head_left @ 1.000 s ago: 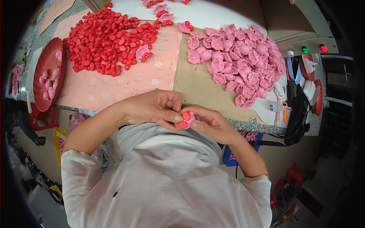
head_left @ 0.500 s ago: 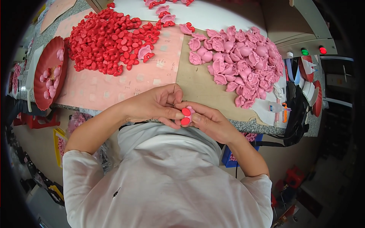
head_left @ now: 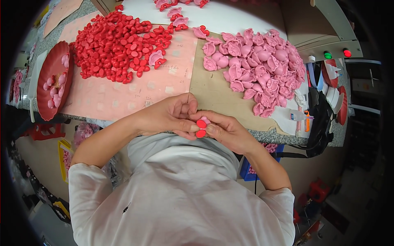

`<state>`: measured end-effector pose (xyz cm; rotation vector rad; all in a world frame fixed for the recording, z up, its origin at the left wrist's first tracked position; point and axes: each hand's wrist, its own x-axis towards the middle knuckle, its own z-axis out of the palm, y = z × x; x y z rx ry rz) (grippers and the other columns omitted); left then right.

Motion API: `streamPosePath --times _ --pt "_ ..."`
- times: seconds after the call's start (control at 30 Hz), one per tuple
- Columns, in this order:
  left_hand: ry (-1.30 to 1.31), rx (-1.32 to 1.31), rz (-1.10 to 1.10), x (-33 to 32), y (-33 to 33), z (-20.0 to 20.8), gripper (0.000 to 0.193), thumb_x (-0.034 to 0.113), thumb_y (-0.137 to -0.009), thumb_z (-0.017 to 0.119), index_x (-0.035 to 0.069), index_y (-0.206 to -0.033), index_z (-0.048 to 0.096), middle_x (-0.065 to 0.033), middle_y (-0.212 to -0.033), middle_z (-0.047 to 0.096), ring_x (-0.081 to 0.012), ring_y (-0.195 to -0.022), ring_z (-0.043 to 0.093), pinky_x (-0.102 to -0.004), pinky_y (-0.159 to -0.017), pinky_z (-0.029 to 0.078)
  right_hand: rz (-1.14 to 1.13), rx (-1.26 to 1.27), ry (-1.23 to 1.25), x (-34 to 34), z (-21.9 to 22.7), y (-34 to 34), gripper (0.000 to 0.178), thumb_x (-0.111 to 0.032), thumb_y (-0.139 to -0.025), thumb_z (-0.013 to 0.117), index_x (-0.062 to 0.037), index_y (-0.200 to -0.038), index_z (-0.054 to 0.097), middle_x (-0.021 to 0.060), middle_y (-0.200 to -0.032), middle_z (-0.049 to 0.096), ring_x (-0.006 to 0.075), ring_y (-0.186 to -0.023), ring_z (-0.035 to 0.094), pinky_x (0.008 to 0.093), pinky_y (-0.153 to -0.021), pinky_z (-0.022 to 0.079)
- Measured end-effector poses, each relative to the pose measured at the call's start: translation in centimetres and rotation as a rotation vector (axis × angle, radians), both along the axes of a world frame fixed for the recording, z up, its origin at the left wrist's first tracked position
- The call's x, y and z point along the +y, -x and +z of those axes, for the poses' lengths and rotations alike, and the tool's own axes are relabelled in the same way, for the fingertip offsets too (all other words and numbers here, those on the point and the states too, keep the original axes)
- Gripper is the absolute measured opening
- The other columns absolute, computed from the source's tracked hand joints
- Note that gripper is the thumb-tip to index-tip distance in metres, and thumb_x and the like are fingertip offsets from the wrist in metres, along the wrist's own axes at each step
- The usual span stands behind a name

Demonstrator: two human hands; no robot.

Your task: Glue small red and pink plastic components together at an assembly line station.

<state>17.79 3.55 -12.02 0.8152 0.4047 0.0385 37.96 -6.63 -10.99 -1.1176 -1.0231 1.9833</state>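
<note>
My left hand [head_left: 174, 115] and my right hand [head_left: 230, 131] meet at the table's front edge, close to my body. Between their thumbs and fingers is a small red plastic piece [head_left: 200, 124] with two round, flat ends facing up. A bit of a pink part [head_left: 207, 119] shows against it; fingers cover the rest, so how the two fit together cannot be made out. Both hands are closed on this piece. Beyond my left hand lies a heap of similar red pieces [head_left: 111, 49], and beyond my right hand a heap of pink petal-shaped shells [head_left: 262, 65].
A red scalloped dish [head_left: 43, 104] with several pink pieces stands at the left. Joined pink-and-red pieces [head_left: 179, 21] lie at the back on a white surface. At the right are a small bottle [head_left: 294, 116], an orange tool [head_left: 307, 121] and a machine panel [head_left: 336, 52] with buttons.
The red piece has tilted slightly between my fingertips and its lower end has shifted down a little. My hands stay in nearly the same place.
</note>
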Motion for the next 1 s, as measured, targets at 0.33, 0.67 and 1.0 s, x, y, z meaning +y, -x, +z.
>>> streamPosePath --times 0.33,0.67,1.0 --pt "0.029 -0.007 0.023 -0.12 0.04 -0.27 0.025 0.002 -0.086 0.059 0.008 -0.095 0.037 -0.0057 -0.098 0.056 -0.0155 -0.092 0.062 -0.0332 -0.082 0.054 -0.014 -0.011 -0.048 -0.03 -0.03 0.24 0.040 -0.023 -0.094 0.053 -0.0057 -0.129 0.048 0.0011 -0.119 0.052 0.0099 -0.108 0.048 0.0258 -0.094 0.038" --pt "0.038 -0.044 0.030 -0.36 -0.02 -0.42 0.026 0.000 -0.086 0.059 0.007 -0.093 0.036 -0.0086 -0.099 0.056 -0.0187 -0.092 0.063 -0.0343 -0.083 0.054 -0.009 -0.062 -0.145 -0.39 0.05 0.19 0.039 -0.025 -0.094 0.051 -0.0015 -0.126 0.049 0.0027 -0.118 0.051 0.0108 -0.108 0.048 0.0261 -0.093 0.038" --pt "0.027 -0.043 0.029 -0.43 -0.05 -0.35 0.026 0.000 -0.086 0.060 0.007 -0.092 0.035 -0.0096 -0.099 0.057 -0.0189 -0.092 0.063 -0.0339 -0.082 0.055 -0.012 -0.064 -0.158 -0.52 0.13 0.14 0.039 -0.025 -0.094 0.051 -0.0019 -0.126 0.050 0.0029 -0.118 0.051 0.0113 -0.108 0.048 0.0264 -0.093 0.038"
